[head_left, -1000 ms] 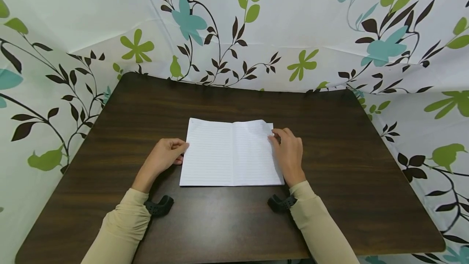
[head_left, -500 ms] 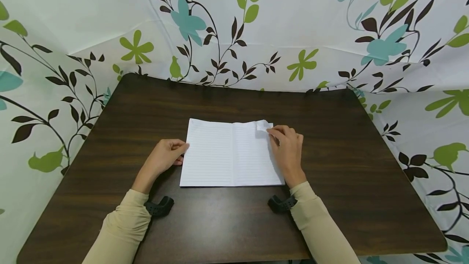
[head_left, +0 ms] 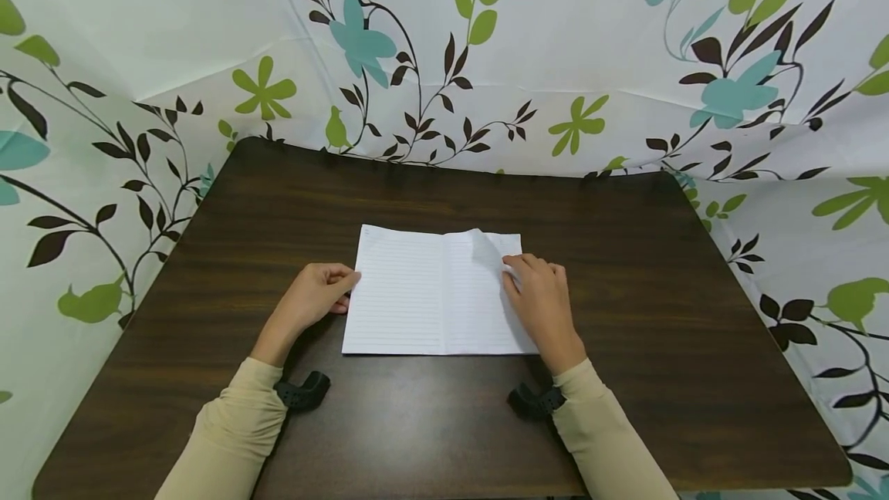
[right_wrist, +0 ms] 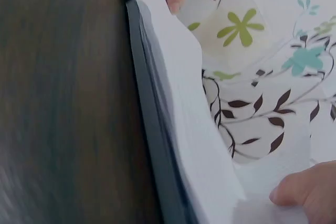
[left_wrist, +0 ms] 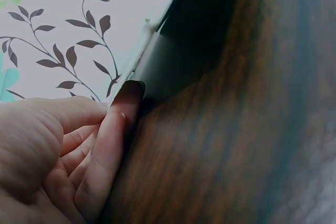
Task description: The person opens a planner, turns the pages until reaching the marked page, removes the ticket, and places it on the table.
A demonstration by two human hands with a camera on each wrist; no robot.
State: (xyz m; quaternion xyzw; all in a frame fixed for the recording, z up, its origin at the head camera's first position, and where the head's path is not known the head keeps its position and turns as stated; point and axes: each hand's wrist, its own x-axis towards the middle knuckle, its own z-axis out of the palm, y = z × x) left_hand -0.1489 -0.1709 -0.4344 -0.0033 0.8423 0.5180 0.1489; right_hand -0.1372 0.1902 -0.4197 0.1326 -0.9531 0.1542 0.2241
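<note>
An open notebook (head_left: 399,295) with ruled white pages lies on the brown table, its fold running through the middle. My left hand (head_left: 305,299) pinches its left edge between thumb and fingers; in the left wrist view the thumb lies over the pages and the fingers (left_wrist: 102,166) are beneath the dark cover. At the right side, my right hand (head_left: 545,307) holds the outer edge of the right page (head_left: 467,284), whose upper part is bent up and leftward. The right wrist view shows the right thumb (right_wrist: 291,190) on the paper; the other right fingertips are hidden there.
The dark wood-grain table (head_left: 417,423) extends around the notebook on all sides. A white curtain (head_left: 444,60) printed with leaves and flowers hangs along the back and both sides. Black bands (head_left: 303,390) are on both wrists.
My right hand has moved slightly left and down, drawing the page's upper right corner away from the sheets below and bending it leftward. The left hand has stayed at the left edge.
</note>
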